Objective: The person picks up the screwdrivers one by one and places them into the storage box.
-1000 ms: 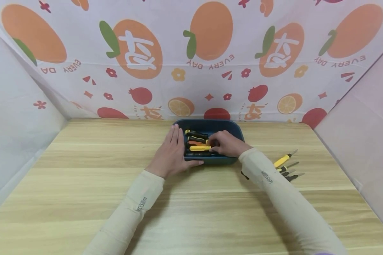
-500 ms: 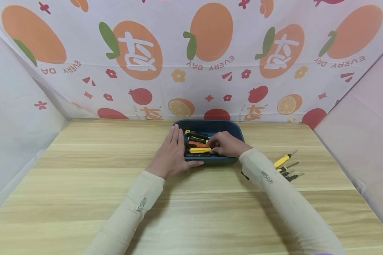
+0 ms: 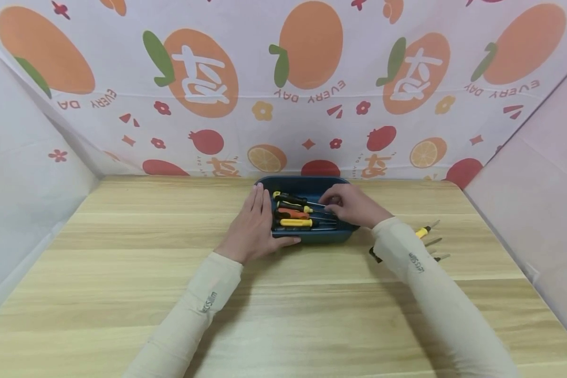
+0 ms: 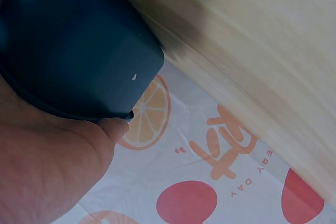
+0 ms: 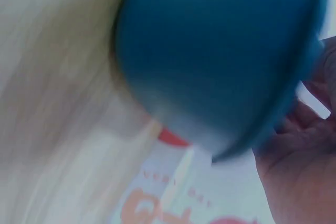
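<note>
blue bin (image 3: 317, 238) meets the left hand (image 3: 252, 228), fingers laid straight, likely to steady it; screwdrivers (image 3: 296, 222) point toward the right hand (image 3: 357, 205), whose hold one cannot tell.

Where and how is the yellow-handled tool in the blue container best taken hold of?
Probably by its thick yellow handle, pinched from above: the thin shaft points right, and the blue container's front wall and the orange-handled tool seem to leave little room beside it.
</note>
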A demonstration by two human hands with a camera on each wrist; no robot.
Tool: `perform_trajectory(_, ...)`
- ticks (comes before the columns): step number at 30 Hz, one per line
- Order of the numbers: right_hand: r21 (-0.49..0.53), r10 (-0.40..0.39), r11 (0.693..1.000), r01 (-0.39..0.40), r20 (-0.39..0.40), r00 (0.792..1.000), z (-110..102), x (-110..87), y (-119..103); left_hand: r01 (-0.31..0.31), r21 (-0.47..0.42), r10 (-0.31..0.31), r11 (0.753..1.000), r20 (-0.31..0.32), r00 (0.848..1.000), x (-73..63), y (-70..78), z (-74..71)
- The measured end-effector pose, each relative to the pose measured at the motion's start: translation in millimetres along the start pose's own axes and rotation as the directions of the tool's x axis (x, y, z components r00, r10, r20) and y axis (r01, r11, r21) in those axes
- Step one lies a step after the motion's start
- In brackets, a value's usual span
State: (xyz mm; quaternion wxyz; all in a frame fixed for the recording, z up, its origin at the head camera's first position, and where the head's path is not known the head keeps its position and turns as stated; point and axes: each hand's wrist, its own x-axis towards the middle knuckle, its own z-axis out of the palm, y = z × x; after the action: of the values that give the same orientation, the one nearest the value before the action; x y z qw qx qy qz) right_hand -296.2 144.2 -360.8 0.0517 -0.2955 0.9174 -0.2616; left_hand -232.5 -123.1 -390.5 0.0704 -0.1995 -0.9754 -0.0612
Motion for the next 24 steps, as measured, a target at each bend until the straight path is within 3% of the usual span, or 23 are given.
perform_trajectory(7, 0.023, 0.085, 0.996, -0.082, -0.143, 0.986, -30.9, -31.0, 23.4, 0.004, -0.001, -0.003, 1.0, 0.005, 1.0, -1.0, 1.4, -1.1)
perform_trajectory(11, 0.008, 0.116, 0.993, -0.116, -0.163, 0.98, -39.8, -50.7, 48.9, 0.002, 0.007, -0.002, 1.0, -0.006, 1.0, -1.5, 0.8, -0.2)
perform_trajectory(18, -0.057, 0.22, 0.972, -0.228, -0.123, 0.968, -49.5, -87.6, 89.9, 0.003, -0.007, -0.004, 1.0, -0.018, 1.0, -1.1, 0.7, 0.6)
perform_trajectory(24, -0.137, 0.229, 0.963, -0.231, -0.035, 0.973, -54.0, -110.1, 109.9, 0.012, -0.009, -0.012, 1.0, -0.004, 1.0, -0.4, 0.1, 0.0)
